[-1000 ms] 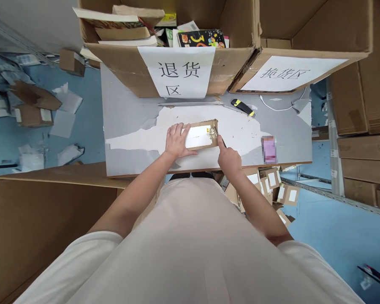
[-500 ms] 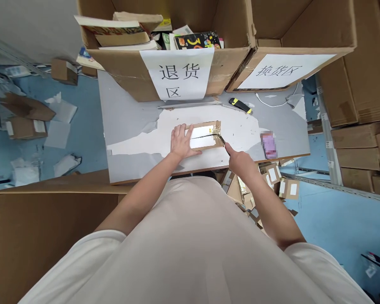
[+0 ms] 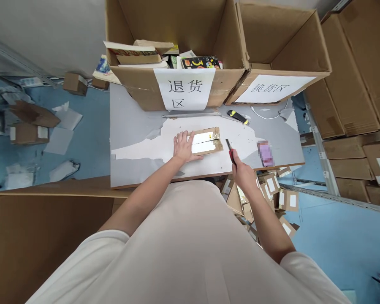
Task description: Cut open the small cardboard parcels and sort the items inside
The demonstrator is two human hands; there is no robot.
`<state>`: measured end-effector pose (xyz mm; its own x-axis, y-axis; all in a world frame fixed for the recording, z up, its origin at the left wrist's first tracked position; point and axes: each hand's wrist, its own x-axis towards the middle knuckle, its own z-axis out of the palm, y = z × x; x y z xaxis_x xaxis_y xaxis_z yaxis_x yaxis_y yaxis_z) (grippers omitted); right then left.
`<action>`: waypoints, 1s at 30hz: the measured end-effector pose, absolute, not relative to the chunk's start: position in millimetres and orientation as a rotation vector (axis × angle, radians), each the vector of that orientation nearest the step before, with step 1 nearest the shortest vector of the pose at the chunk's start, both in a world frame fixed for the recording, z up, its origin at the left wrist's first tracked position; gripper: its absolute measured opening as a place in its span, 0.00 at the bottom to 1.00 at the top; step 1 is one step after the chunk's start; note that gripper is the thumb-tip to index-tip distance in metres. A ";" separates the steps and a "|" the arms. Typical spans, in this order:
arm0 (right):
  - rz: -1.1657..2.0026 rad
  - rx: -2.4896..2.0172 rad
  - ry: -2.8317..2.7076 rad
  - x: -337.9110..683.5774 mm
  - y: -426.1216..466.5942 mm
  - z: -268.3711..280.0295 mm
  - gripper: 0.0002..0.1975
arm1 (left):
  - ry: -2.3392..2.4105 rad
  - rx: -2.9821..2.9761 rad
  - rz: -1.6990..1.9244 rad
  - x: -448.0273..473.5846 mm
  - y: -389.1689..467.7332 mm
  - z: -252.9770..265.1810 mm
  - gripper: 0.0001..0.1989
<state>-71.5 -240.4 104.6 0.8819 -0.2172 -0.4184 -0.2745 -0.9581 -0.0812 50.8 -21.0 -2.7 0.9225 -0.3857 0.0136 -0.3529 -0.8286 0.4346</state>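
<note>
Seen from above, one person's two bare hands work at one grey-and-white table (image 3: 134, 114) with a torn surface covering. One small cardboard parcel (image 3: 205, 141) lies at the middle of the table, toward the near edge, with one white label (image 3: 203, 147) on top, a dark line along it, and shiny tape at its right end. The left hand (image 3: 183, 148) rests on the parcel's left end, fingers spread, thumb out along the near side. The right hand (image 3: 242, 171) has its fingers curled round one red-and-black utility knife (image 3: 230, 153), index finger along the handle; the blade points far and left, just right of the parcel and apart from it. One black-and-yellow box cutter (image 3: 237, 117) lies farther back, and one blurred purple item (image 3: 265, 153) lies to the right. Two large open cardboard boxes stand side by side at the far edge, each with one white paper sign bearing Chinese characters: the left box (image 3: 136, 89) holds several books (image 3: 136, 52), too overlapped to count; the right box (image 3: 288, 40) stands beside it.
</note>
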 end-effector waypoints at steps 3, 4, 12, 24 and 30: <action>0.322 -2.417 0.593 -70.2 -236.5 72.2 0.34 | -0.415 2.718 -0.181 43.2 -22.6 5.0 0.62; 0.268 -2.198 0.621 -66.8 -232.4 58.6 0.32 | -0.358 2.744 -0.221 39.8 -22.4 8.7 0.62; 0.169 -1.430 0.565 -16.4 -193.9 2.6 0.25 | -0.201 2.587 -0.339 8.9 13.3 18.1 0.30; 0.140 -1.395 0.638 -47.1 -195.5 7.8 0.22 | -0.268 2.310 -0.232 3.3 34.6 1.4 0.28; 0.306 -0.915 0.883 -103.2 -184.3 17.3 0.13 | -0.335 2.345 -0.148 104.7 17.3 3.3 0.29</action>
<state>-103.2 -184.3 17.3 0.6225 -0.1240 -0.7728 -0.5751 0.5972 -0.5591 104.7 17.3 3.3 0.9590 -0.2834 -0.0078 -0.1967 -0.6848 0.7017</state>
